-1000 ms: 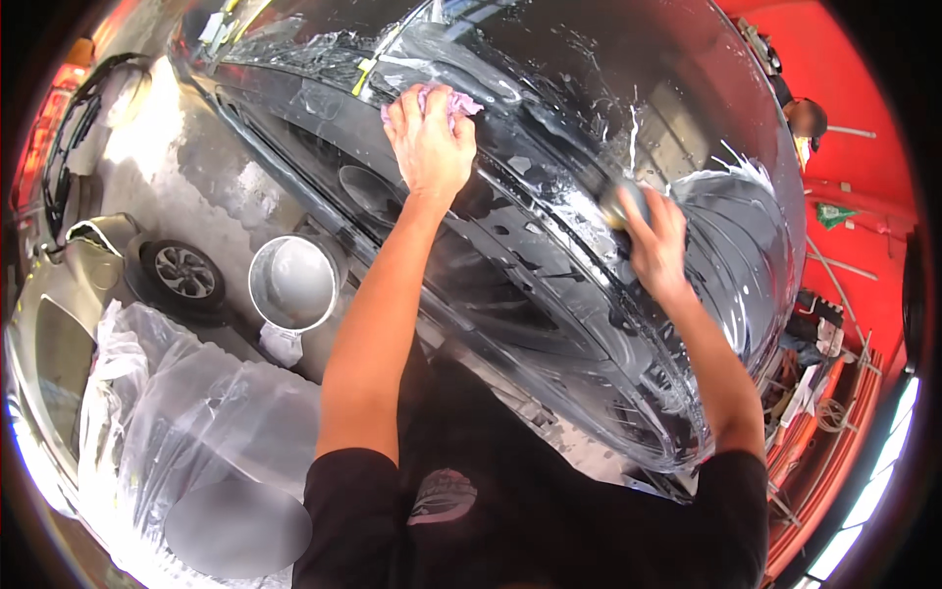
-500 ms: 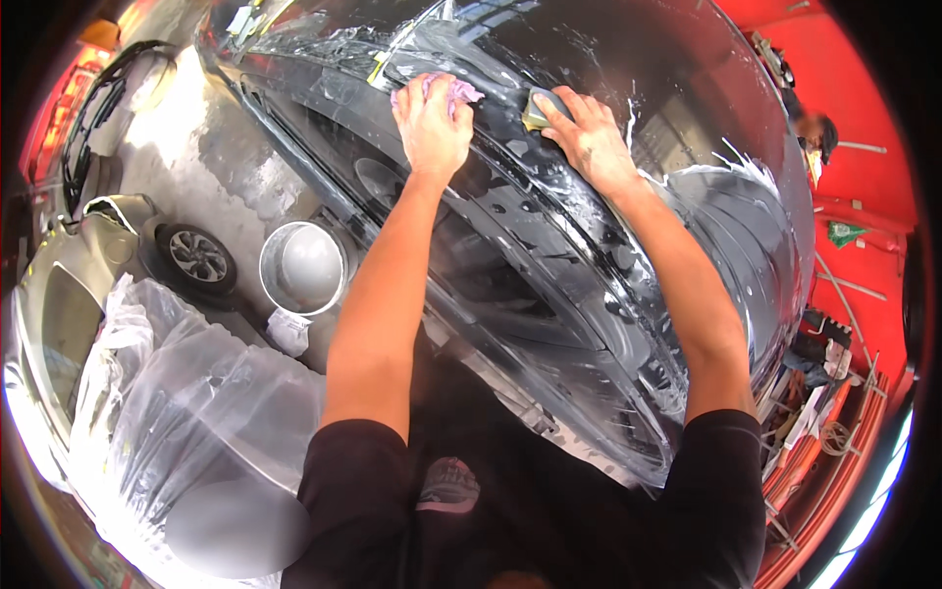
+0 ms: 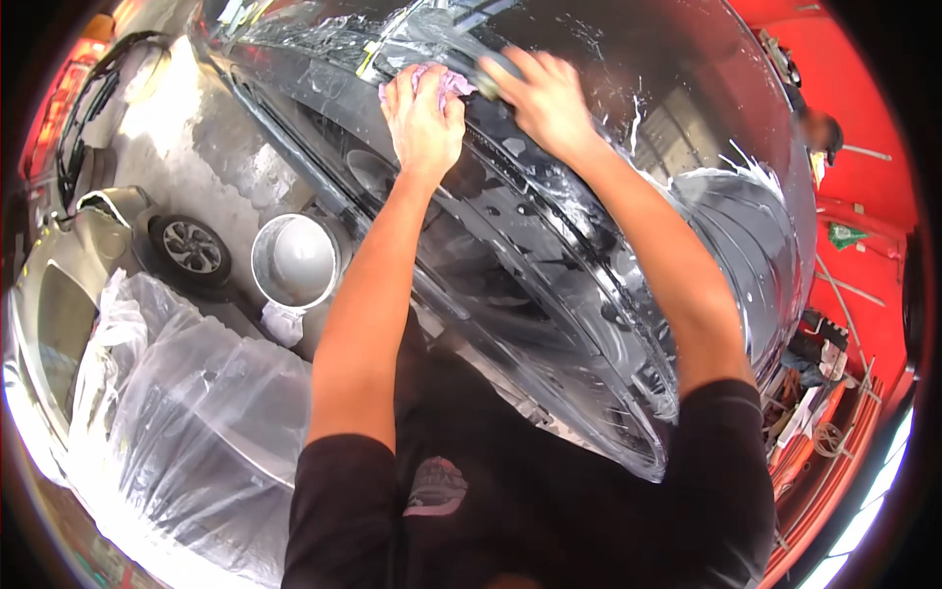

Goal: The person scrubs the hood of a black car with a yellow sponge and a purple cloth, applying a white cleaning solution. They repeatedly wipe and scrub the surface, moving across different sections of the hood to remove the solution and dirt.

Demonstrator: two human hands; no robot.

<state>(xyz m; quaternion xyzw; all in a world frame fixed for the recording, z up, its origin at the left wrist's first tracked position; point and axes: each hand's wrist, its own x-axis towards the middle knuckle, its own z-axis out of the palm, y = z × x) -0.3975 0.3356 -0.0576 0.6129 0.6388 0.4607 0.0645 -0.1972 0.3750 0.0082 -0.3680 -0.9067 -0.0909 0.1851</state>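
Note:
In front of me is a dark car (image 3: pixel 726 226), its wet roof edge streaked with whitish slurry. My left hand (image 3: pixel 424 133) is closed around a crumpled pinkish-purple cloth (image 3: pixel 451 82) at the roof rail above the side windows. Just to its right, my right hand (image 3: pixel 549 106) grips a small greyish-yellow sanding block (image 3: pixel 487 84) against the roof edge. Motion blurs that hand's fingertips and the block, and the fingers partly hide the block. A strip of yellow tape (image 3: pixel 369 59) sticks to the car beyond my left hand.
A round metal bucket (image 3: pixel 258 263) stands on the floor at left, with a whitish cloth (image 3: pixel 283 324) at its side. Another car with a dark wheel (image 3: pixel 191 247) and clear plastic sheeting (image 3: pixel 211 393) is behind it. At far right, a person (image 3: pixel 822 133) is near a red wall (image 3: pixel 873 260).
My right hand has slid the sanding block left and away along the roof edge, closer to the cloth. My left hand with the cloth has shifted slightly left and away.

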